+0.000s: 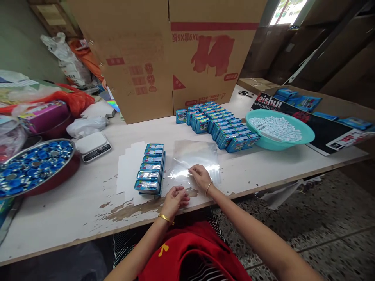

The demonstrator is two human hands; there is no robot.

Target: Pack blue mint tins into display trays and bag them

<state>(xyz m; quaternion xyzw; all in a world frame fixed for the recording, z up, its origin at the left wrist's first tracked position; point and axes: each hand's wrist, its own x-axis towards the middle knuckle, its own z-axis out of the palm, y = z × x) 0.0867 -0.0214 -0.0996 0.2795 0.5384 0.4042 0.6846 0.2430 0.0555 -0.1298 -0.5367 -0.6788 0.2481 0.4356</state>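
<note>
Clear plastic film (196, 154) lies on the table in front of me, shiny and flat, apparently in several sheets. My right hand (201, 178) is over its near part, thumb and fingertips brought together on the film. Just off the near edge of the film hovers my left hand (175, 200), its fingers loosely curled with nothing visible in them. Left of the film, a row of small blue boxes (149, 171) with shiny sides stands in a column on white card (128, 168). Many similar blue boxes (216, 121) are packed together beyond the film.
A turquoise basin (272, 144) of white tablets stands right, beside an open carton (304, 128) of blue packets. At left are a red bowl (58, 183) of blue-and-silver pieces and a kitchen scale (96, 146). A big cardboard box (140, 78) stands behind; scissors (244, 93) lie at the back.
</note>
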